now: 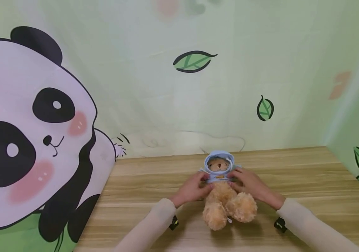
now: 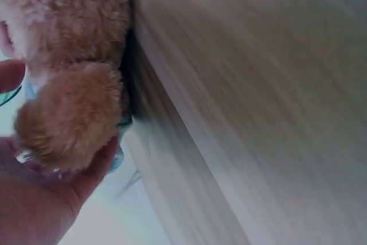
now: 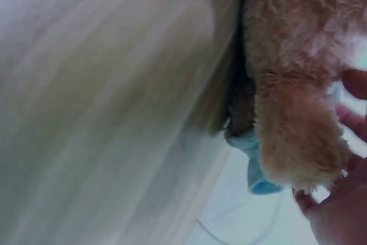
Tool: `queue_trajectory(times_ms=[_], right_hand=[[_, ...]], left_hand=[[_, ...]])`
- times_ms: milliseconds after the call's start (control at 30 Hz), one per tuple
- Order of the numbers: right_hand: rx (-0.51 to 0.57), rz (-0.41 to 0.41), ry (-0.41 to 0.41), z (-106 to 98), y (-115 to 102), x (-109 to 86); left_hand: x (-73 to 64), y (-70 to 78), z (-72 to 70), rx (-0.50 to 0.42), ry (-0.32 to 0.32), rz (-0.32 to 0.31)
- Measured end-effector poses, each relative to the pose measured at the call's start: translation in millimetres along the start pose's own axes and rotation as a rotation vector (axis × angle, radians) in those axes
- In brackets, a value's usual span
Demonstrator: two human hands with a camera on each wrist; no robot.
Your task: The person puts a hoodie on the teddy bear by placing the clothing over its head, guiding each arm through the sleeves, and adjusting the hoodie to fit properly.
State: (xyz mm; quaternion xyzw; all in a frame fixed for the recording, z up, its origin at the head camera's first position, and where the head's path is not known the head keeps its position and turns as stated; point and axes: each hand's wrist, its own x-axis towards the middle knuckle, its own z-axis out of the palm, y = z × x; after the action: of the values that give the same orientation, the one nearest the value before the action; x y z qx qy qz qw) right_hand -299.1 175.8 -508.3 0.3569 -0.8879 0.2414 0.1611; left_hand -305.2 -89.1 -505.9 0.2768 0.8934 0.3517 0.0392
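A light-brown plush teddy bear [image 1: 223,192] in a light-blue hoodie [image 1: 219,177] lies face up on the wooden table, legs toward the person. The hood surrounds its face. My left hand [image 1: 190,190] holds the bear's torso on the left side, thumb near the hoodie's lower hem. On the opposite side, my right hand [image 1: 253,185] holds the torso with fingers over the hoodie. Both wrist views show the shaggy fur close up, with fingertips beside a rounded limb [image 2: 71,116]. Part of the blue cloth [image 3: 261,167] shows behind the fur in the right wrist view.
The wood-grain tabletop [image 1: 147,182] extends to both sides of the bear. Behind it stands a pale green backdrop [image 1: 154,105] printed with leaves and a large panda [image 1: 69,73] at left. Dark wrist devices [image 1: 281,225] show below the sleeves.
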Motion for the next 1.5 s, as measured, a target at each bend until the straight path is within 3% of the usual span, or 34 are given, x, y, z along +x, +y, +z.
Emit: queue_trajectory(times_ms=[200, 333, 467, 633, 733, 867, 1000, 1200, 1500], right_hand=[[0.107, -0.050, -0.080, -7, -10, 4.1], [0.121, -0.083, -0.071, -9, -12, 4.6], [0.132, -0.100, -0.029, -6, -13, 4.3], [0.153, -0.129, -0.014, 3, -12, 3.1], [0.135, -0.146, -0.013, 7, -11, 2.2], [0.131, -0.083, -0.042, 9, -11, 1.0], [0.139, -0.006, -0.038, 10, -15, 1.4], [0.081, -0.007, 0.059, 13, -20, 3.5], [0.244, 0.138, 0.030, 10, -24, 4.9]], left_hand=[[-13.6, -2.9, -9.7, -0.269, 0.081, -0.167], [-21.4, -7.3, -13.3, -0.370, -0.013, -0.296], [-23.7, -9.4, -13.0, -0.490, -0.101, -0.361], [-25.9, -11.1, -7.6, -0.506, -0.136, -0.363], [-25.9, -13.3, -4.2, -0.584, -0.155, -0.340], [-23.2, -16.0, -1.1, -0.741, -0.139, -0.311], [-20.1, -14.6, 0.0, -0.823, -0.079, -0.330], [-17.9, -7.3, 0.8, -0.839, -0.040, -0.346], [-19.7, -3.7, 2.9, -0.851, -0.099, -0.350]])
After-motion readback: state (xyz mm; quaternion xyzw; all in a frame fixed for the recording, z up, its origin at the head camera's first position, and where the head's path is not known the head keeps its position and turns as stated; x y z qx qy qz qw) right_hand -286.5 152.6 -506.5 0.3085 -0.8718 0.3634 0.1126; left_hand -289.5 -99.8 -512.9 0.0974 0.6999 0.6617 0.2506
